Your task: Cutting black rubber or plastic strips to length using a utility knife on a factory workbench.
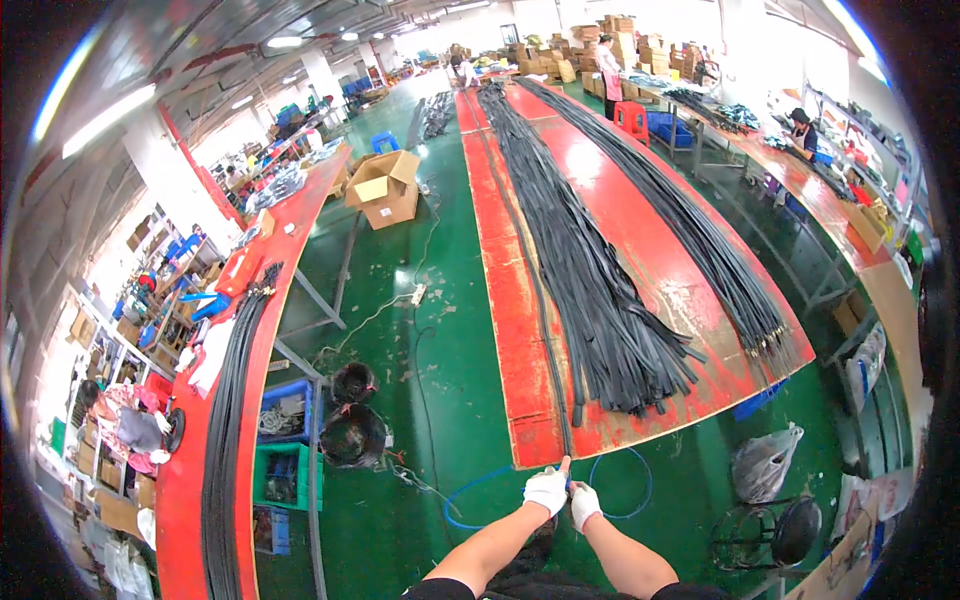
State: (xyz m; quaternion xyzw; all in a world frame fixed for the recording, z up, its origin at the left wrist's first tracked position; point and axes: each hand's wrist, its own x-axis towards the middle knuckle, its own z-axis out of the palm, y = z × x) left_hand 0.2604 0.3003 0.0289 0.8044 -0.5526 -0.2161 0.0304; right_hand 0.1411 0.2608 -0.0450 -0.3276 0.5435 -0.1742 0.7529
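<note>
Black cable [566, 440] – thin, rubbery – pinched by both white-gloved hands, left [546, 491] & right [584, 503]

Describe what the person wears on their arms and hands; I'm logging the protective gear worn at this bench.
Both hands are gloved: the left hand and the right hand each wear a white fabric work glove that covers the fingers fully and ends at the wrist. The forearms are bare, with no sleeves, watch or bands in view. Dark clothing shows at the lower edge.
</note>
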